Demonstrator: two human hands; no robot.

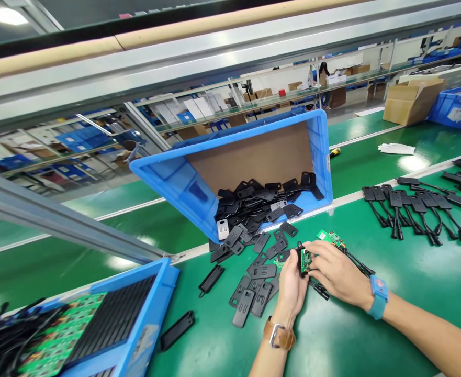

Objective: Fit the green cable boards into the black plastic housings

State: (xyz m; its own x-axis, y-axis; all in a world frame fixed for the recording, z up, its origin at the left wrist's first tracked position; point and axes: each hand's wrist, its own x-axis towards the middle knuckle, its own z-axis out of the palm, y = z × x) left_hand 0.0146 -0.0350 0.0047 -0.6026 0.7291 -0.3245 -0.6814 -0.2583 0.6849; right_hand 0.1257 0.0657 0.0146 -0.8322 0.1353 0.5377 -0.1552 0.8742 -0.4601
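Near the middle of the green bench, my left hand [293, 285] is closed round a small black plastic case with a green circuit board [305, 260] in it. My right hand [342, 275] pinches the board's right edge with thumb and fingers. Black cable ends [318, 289] show below my right hand. Just beyond it lies another green circuit board [332, 238] with black cables. Left of my hands, several flat black covers [260, 298] are spread over the bench. Two open black case halves [211, 280] lie farther left, apart from each other.
A tipped blue crate [230, 137] spills black covers onto the bench. At the lower left, a blue bin [163, 293] holds circuit boards, cables and black cases. Finished-looking black cased units with cables [418, 201] lie at right. A white glove [396, 149] and cardboard box [408, 102] are beyond.
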